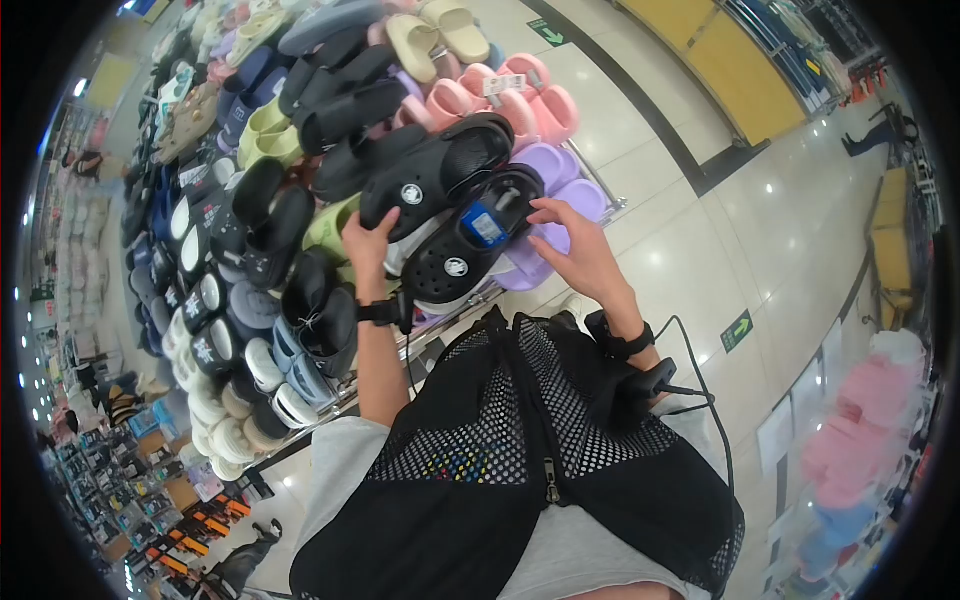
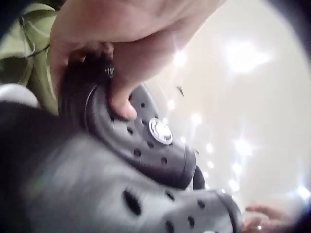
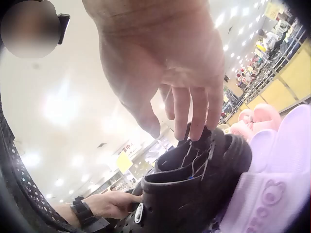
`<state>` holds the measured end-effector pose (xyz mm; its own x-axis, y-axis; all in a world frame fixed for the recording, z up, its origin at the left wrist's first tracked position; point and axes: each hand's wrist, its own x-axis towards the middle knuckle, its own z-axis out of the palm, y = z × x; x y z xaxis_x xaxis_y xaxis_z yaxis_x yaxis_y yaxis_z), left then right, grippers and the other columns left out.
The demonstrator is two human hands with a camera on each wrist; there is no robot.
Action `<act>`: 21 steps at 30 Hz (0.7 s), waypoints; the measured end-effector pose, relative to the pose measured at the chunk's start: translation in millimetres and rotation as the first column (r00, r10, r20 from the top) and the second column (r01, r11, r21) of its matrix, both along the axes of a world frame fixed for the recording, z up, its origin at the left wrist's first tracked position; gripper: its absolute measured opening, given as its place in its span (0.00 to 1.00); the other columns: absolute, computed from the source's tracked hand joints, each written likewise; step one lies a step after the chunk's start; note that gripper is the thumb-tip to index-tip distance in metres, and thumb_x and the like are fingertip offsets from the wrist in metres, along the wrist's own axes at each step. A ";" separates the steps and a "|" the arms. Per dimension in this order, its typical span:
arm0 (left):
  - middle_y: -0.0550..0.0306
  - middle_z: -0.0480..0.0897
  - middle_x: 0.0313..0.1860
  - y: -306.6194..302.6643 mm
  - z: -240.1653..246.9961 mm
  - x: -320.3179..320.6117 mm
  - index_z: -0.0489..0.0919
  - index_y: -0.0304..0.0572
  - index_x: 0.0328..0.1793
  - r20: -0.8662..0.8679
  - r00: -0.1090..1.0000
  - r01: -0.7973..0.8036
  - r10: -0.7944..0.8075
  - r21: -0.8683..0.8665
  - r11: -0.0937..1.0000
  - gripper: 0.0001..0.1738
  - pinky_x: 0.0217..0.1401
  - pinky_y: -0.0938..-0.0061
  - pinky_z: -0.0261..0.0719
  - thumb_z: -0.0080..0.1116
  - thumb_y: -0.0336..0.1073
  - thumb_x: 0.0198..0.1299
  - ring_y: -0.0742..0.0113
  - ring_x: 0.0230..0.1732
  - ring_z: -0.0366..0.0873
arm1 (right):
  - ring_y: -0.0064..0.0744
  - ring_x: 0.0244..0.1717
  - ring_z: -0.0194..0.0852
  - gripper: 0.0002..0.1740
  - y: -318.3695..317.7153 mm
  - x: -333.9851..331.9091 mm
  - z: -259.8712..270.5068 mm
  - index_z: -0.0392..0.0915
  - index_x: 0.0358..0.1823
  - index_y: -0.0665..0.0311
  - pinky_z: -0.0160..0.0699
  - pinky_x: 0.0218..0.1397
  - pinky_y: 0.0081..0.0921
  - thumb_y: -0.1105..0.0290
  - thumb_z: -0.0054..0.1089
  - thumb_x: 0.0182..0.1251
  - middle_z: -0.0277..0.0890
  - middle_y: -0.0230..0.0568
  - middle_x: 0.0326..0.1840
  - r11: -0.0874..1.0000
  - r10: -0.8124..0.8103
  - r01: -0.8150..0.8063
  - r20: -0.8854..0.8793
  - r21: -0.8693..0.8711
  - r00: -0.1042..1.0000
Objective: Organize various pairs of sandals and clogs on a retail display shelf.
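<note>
Two black clogs with round white emblems lie side by side on the shoe pile in the head view. My left hand grips the toe of the farther clog; in the left wrist view its thumb presses on the perforated top beside the emblem. The nearer clog carries a blue label inside. My right hand is at its heel end, thumb apart from the fingers. In the right wrist view the fairly straight fingers reach down to the heel straps, where a thin cord loops.
Lilac slides and pink slides lie right beside the clogs. Black, green and white shoes crowd the display to the left. A metal rail edges the display, with tiled floor beyond it.
</note>
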<state>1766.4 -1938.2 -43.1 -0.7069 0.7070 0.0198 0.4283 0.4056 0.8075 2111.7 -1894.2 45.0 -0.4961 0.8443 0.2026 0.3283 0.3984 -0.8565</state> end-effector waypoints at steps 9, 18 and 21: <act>0.37 0.82 0.62 -36.5 65.9 60.3 0.78 0.27 0.66 -0.402 0.901 -0.120 0.161 0.124 0.985 0.30 0.70 0.58 0.78 0.75 0.38 0.64 0.45 0.65 0.81 | 0.40 0.54 0.90 0.24 8.9 134.5 -17.6 0.76 0.67 0.63 0.83 0.63 0.35 0.72 0.70 0.70 0.90 0.43 0.49 0.975 -0.144 0.139 -0.019 -0.172 0.989; 0.44 0.83 0.55 -4.9 81.6 243.2 0.81 0.36 0.58 -0.525 0.832 0.312 -0.178 0.179 0.933 0.19 0.67 0.56 0.75 0.70 0.30 0.61 0.43 0.60 0.79 | 0.38 0.51 0.90 0.20 13.4 222.1 -41.6 0.78 0.63 0.63 0.84 0.60 0.34 0.70 0.68 0.72 0.90 0.42 0.46 0.952 -0.142 0.141 0.014 -0.272 0.990; 0.44 0.82 0.57 2.9 68.4 278.0 0.80 0.36 0.59 -0.523 0.789 0.446 -0.322 0.127 0.886 0.20 0.68 0.54 0.75 0.70 0.29 0.61 0.42 0.62 0.77 | 0.39 0.50 0.89 0.20 16.7 234.2 -43.3 0.79 0.62 0.63 0.84 0.59 0.34 0.70 0.68 0.71 0.90 0.42 0.45 0.950 -0.147 0.142 0.004 -0.277 0.989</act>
